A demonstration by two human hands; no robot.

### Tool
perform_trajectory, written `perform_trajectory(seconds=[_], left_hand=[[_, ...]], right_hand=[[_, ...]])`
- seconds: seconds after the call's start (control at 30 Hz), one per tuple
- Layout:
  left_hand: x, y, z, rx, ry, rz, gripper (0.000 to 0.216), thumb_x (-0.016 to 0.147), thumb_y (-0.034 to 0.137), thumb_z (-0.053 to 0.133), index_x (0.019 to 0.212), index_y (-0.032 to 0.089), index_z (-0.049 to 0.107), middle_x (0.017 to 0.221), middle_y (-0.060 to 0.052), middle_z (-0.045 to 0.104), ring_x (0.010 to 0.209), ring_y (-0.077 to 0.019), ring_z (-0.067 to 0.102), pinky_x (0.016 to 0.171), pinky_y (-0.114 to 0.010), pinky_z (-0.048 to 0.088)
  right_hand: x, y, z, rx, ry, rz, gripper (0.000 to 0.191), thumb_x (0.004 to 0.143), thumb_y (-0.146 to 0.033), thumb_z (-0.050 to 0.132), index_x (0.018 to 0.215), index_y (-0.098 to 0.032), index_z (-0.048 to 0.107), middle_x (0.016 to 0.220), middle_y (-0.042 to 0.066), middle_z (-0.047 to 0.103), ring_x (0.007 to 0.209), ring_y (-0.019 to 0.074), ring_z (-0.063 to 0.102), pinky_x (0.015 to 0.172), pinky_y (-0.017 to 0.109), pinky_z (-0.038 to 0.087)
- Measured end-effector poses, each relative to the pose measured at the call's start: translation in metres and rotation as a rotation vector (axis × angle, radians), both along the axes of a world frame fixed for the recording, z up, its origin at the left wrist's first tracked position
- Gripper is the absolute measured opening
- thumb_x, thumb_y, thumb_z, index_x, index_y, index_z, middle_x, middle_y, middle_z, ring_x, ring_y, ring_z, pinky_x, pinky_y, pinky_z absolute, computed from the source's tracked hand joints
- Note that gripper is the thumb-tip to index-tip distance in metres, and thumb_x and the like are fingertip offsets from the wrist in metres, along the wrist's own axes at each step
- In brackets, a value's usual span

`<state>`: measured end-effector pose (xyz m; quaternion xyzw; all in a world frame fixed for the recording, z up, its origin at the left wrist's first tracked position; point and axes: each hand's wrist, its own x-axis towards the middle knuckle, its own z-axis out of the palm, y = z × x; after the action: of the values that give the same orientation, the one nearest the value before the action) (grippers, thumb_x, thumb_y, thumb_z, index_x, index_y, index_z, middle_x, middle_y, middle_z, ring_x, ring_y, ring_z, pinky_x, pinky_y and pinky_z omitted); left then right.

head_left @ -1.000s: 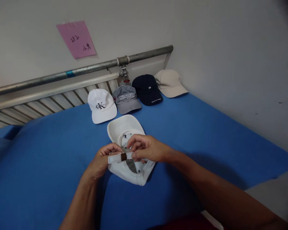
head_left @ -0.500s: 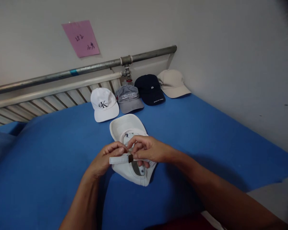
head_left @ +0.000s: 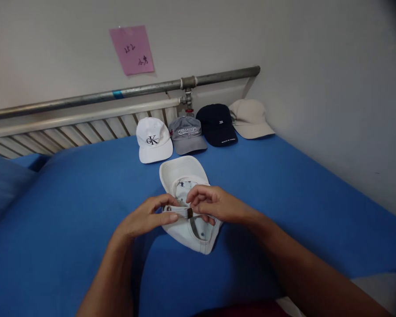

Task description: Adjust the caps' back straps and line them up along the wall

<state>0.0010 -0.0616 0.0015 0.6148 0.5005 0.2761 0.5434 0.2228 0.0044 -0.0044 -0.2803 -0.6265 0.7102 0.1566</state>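
A pale baseball cap (head_left: 185,169) lies upside down on the blue sheet, its brim pointing away and its inside facing up. The back strap (head_left: 178,212) runs across the near side, with a dark buckle (head_left: 190,213) at its middle. My left hand (head_left: 148,216) has its thumb and index finger closed around the strap's left part. Just right of the buckle, my right hand (head_left: 218,204) pinches the strap with curled fingers. Those fingers partly hide the strap and the opening at the cap's back.
Behind stand a white cap (head_left: 154,141), a grey cap (head_left: 188,136), a navy cap (head_left: 217,125) and a beige cap (head_left: 252,119) in a row. A radiator (head_left: 99,127) with a metal pipe (head_left: 145,89) lines the wall. A pink paper (head_left: 132,50) hangs above.
The strap's loose end, which stuck out leftward past the left fingers, now lies along the cap between thumb and index finger. The whole view has shifted, so things appear farther right.
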Motion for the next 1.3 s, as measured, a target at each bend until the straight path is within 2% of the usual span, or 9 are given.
perform_trajectory(seconds=[0.17,0.37,0.43,0.6,0.73,1.1,1.3], left_hand=[[0.008,-0.002,0.005,-0.047,0.084,-0.030,0.027,0.075,0.039,0.069,0.088,0.016,0.064,0.079,-0.001,0.059,0.073,-0.0147,0.051,0.065,-0.026,0.040],[0.015,-0.002,0.001,-0.010,0.126,-0.061,0.023,0.075,0.038,0.071,0.087,0.018,0.067,0.073,0.000,0.058,0.067,-0.0131,0.051,0.061,-0.024,0.040],[0.015,-0.001,0.000,0.029,0.122,-0.080,0.021,0.079,0.037,0.067,0.088,0.018,0.068,0.074,0.000,0.059,0.068,-0.0132,0.051,0.062,-0.023,0.040],[0.013,-0.001,-0.002,0.096,0.088,-0.092,0.020,0.084,0.036,0.062,0.089,0.018,0.069,0.079,-0.002,0.063,0.071,-0.0139,0.054,0.065,-0.024,0.040],[0.011,-0.001,-0.004,0.075,0.035,-0.085,0.020,0.085,0.036,0.062,0.089,0.018,0.070,0.077,-0.001,0.063,0.070,-0.0131,0.053,0.064,-0.023,0.039],[0.004,0.001,-0.012,-0.068,-0.129,-0.056,0.021,0.081,0.035,0.066,0.090,0.018,0.073,0.084,-0.004,0.065,0.079,-0.0163,0.055,0.071,-0.026,0.041],[0.003,0.001,-0.014,-0.098,-0.150,-0.050,0.024,0.082,0.034,0.065,0.099,0.019,0.074,0.092,-0.006,0.069,0.087,-0.0195,0.059,0.080,-0.030,0.043]], right_hand=[[0.000,0.000,-0.003,0.012,-0.082,0.095,0.029,0.069,-0.024,0.071,0.095,-0.018,0.061,0.068,-0.006,0.053,0.049,0.0052,0.047,0.042,0.016,0.038],[0.000,-0.002,-0.005,0.213,-0.056,0.144,0.022,0.070,-0.026,0.074,0.088,-0.017,0.067,0.081,-0.001,0.065,0.077,0.0112,0.058,0.072,0.023,0.045],[0.000,-0.003,-0.006,0.253,-0.046,0.148,0.021,0.072,-0.028,0.073,0.089,-0.017,0.068,0.083,-0.001,0.066,0.080,0.0129,0.059,0.076,0.025,0.045],[-0.001,-0.004,-0.008,0.287,-0.041,0.141,0.018,0.076,-0.028,0.069,0.089,-0.016,0.066,0.077,-0.001,0.064,0.072,0.0118,0.057,0.068,0.023,0.044],[-0.001,-0.006,-0.009,0.334,-0.037,0.123,0.015,0.078,-0.028,0.069,0.086,-0.016,0.064,0.070,-0.003,0.058,0.065,0.0095,0.052,0.061,0.021,0.040],[-0.003,-0.013,0.001,0.485,-0.064,0.083,0.011,0.081,-0.027,0.065,0.085,-0.017,0.064,0.073,-0.001,0.059,0.067,0.0113,0.052,0.063,0.022,0.040],[-0.005,-0.014,-0.004,0.550,-0.056,0.045,0.011,0.083,-0.028,0.062,0.084,-0.018,0.062,0.077,0.000,0.061,0.071,0.0129,0.054,0.066,0.024,0.039]])
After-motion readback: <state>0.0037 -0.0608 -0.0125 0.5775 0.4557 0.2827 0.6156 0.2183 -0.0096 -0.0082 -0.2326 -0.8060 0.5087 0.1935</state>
